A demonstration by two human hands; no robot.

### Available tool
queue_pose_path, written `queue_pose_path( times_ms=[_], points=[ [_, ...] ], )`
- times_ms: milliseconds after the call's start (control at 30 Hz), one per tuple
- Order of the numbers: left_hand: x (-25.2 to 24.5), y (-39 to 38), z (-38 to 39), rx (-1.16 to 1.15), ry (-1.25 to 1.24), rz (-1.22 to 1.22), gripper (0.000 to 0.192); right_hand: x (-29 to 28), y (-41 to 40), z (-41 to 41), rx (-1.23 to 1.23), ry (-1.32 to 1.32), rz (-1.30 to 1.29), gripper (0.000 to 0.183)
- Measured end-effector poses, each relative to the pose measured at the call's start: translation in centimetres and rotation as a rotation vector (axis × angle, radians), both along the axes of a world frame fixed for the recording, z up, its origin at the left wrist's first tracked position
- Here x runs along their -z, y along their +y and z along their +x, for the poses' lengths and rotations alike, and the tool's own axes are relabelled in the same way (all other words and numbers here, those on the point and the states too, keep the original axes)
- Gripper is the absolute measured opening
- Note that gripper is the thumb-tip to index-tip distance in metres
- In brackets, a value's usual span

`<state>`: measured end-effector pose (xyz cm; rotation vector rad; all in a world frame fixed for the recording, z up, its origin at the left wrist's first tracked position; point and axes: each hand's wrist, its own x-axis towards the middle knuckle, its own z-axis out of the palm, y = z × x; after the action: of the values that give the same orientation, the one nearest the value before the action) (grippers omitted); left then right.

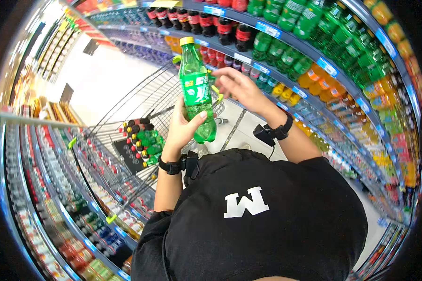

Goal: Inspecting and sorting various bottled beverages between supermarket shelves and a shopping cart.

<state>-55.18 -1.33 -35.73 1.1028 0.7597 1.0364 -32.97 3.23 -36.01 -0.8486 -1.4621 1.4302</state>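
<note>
My left hand (183,128) grips a green plastic soda bottle (196,89) around its lower half, thumb across the front. The bottle is upright, with a yellow cap and a green label that bears writing. My right hand (237,86) is raised just right of the bottle, fingers loosely bent and holding nothing; its fingertips look apart from the bottle. Beyond and left of my left hand stands a wire shopping cart (151,91). Several green soda bottles (150,138) and dark cola bottles (140,127) lie together in it.
A drinks shelf (248,52) with rows of cola, green soda and orange drinks curves along the right. Another shelf (61,175) of bottles runs down the left, beyond the cart. Pale floor tiles (228,123) show between cart and right shelf. Each wrist wears a black strapped device.
</note>
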Motion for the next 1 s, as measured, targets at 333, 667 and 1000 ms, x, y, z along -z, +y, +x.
queue_pose_path(
  times_ms=[333,667,1000],
  points=[
    [-0.7,2.8,1.0,0.177,0.090,0.099,0.062,-1.0,-1.1,-1.2,0.073,0.097,0.039,0.073],
    [-0.2,4.5,1.0,0.181,0.194,0.199,0.072,-0.4,-0.9,-2.1,0.226,0.036,0.145,0.089],
    [1.6,5.1,1.4,0.378,-0.073,-0.014,0.066,-1.8,-0.7,0.2,0.204,0.483,0.101,0.080]
  ],
)
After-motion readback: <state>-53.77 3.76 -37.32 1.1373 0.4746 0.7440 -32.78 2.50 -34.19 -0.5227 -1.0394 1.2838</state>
